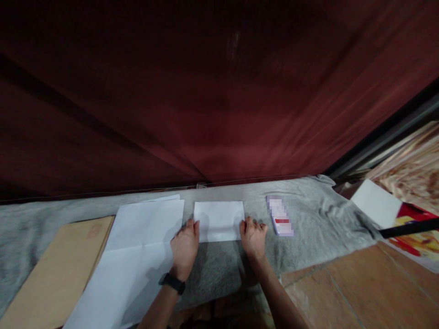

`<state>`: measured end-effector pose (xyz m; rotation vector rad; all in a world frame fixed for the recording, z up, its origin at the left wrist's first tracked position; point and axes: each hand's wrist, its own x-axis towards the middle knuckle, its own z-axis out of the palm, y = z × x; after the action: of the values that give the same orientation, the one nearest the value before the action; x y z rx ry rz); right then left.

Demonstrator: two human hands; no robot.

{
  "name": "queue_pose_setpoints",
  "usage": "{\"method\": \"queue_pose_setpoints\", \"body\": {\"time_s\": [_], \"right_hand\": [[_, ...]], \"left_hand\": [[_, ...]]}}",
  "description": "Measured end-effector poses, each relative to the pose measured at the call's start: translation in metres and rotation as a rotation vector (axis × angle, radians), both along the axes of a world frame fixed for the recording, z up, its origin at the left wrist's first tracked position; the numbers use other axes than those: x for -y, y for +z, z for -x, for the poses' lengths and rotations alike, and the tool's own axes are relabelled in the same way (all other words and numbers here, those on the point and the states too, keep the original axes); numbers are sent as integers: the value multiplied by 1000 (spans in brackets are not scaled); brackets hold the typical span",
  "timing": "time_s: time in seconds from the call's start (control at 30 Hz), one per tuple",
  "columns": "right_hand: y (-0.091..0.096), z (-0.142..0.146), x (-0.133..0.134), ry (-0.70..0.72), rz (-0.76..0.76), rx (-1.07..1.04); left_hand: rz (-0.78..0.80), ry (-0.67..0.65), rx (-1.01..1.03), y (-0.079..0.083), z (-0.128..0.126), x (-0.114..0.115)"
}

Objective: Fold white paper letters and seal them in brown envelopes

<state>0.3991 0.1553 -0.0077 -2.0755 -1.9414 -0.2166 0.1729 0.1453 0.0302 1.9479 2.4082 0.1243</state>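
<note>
A small white sheet of paper (219, 221), seemingly folded, lies flat on a grey cloth (219, 269) in front of me. My left hand (185, 246), below a dark wristband, is closed at the paper's left edge, thumb against it. At the opposite edge my right hand (254, 238) is closed too, its fingers curled and partly hidden. Left of my left hand, larger white sheets (147, 224) with a crease across them lie partly under my forearm. To the right of my right hand is a pale purple slim item (280, 217), blurred by pixelation, with a red mark.
Brown envelopes or folders (58, 269) lie at the far left. A dark red curtain (219, 105) hangs behind the cloth-covered surface. On the right are orange floor tiles (329, 292), a white panel (375, 203) and a dark bar (408, 227).
</note>
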Motion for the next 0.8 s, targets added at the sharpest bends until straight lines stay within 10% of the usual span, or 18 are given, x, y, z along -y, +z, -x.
{"method": "queue_pose_setpoints", "body": {"time_s": [0.67, 0.8], "right_hand": [[0, 1, 3, -23, -41, -6], [2, -3, -1, 234, -33, 14]], "left_hand": [[-4, -32, -64, -3, -2, -1], [4, -42, -60, 0, -3, -1]]}}
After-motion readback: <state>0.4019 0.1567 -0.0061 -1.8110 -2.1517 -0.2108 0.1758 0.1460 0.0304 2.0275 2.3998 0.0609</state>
